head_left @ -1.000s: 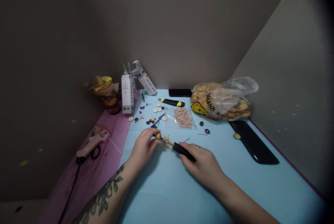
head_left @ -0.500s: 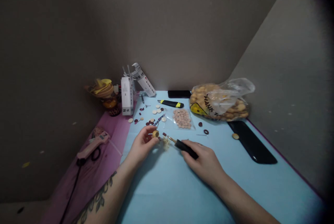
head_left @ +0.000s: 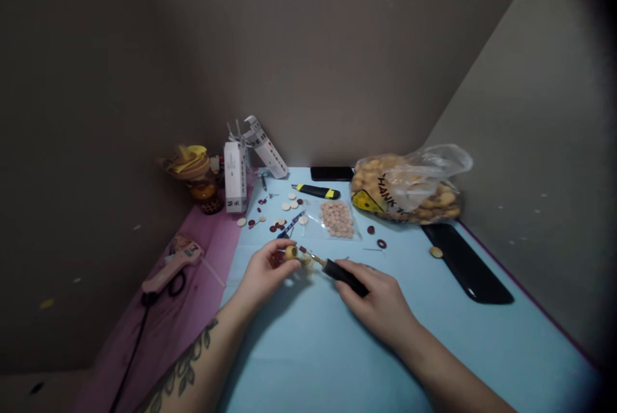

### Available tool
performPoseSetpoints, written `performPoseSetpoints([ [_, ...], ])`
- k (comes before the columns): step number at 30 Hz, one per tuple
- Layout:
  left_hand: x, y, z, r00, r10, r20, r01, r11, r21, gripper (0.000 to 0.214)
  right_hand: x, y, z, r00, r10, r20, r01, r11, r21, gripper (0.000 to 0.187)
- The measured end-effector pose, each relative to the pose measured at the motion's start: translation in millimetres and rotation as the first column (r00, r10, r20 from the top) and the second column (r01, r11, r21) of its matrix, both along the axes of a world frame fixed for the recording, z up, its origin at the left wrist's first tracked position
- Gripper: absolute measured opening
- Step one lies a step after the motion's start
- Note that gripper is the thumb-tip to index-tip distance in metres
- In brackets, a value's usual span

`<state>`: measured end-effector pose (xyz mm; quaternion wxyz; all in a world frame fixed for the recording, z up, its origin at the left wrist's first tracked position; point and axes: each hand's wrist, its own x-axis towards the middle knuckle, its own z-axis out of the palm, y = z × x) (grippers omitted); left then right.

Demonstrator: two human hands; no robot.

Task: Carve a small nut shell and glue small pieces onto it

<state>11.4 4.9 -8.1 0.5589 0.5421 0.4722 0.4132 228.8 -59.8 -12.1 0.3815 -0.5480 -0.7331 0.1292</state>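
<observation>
Between the thumb and fingers of my left hand (head_left: 267, 266) is a small tan hollowed nut shell (head_left: 291, 252), its dark opening turned to the right. My right hand (head_left: 373, 294) is closed around the black handle of a rotary tool (head_left: 346, 277). The tool's dark red tip (head_left: 303, 249) points left, close beside the shell's opening; whether they touch I cannot tell. Pale shavings (head_left: 308, 266) lie on the blue table cover (head_left: 308, 349) below the tip. A blue patterned pen (head_left: 292, 225) rests just beyond my left hand.
A clear bag of pinkish beads (head_left: 337, 219) lies past my hands, with a utility knife (head_left: 315, 191) behind it. At the back right sits a plastic bag of nuts (head_left: 405, 188), near a long black tray (head_left: 470, 265). Left are a pink glue gun (head_left: 173, 268) and white boxes (head_left: 236, 175).
My left hand has shifted slightly right and down, bringing the shell nearer the tool's tip. Its opening now faces more to the right. My right hand has barely moved.
</observation>
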Motion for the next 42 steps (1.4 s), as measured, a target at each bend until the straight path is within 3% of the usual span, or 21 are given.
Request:
performPoseSetpoints([
  [7,-2.7,1.9,1.3,0.958,0.045,-0.284,0.063,0.932,0.358,0.026,1.7,-0.6,0.3,0.997,0.048,0.064,-0.048,0.999,-0.002,0.028],
  [18,-5.6,2.2,-2.0,0.944,0.029,-0.329,0.115,0.905,0.410,0.025,1.9,0.1,-3.4,0.991,0.071,0.111,-0.064,0.996,-0.063,0.030],
  [24,-3.4,2.8,0.4,0.950,0.059,-0.305,0.058,0.931,0.361,0.025,2.3,0.7,-2.1,0.997,0.065,0.047,-0.060,0.994,-0.092,0.031],
  [30,-2.2,3.5,-0.8,0.997,0.014,-0.082,-0.010,0.999,0.041,0.037,7.6,4.6,-1.4,0.999,-0.038,-0.003,0.037,0.995,-0.095,0.031],
  [35,-3.5,4.0,-3.4,0.988,0.011,0.156,-0.013,1.000,0.015,0.034,6.2,4.9,-1.2,0.999,-0.028,-0.026,0.025,0.995,-0.092,0.031],
  [42,-5.4,6.0,-5.3,0.990,0.036,0.133,-0.035,0.999,-0.010,0.039,4.9,3.9,-1.7,1.000,-0.021,-0.020,0.020,0.998,-0.063,0.030],
])
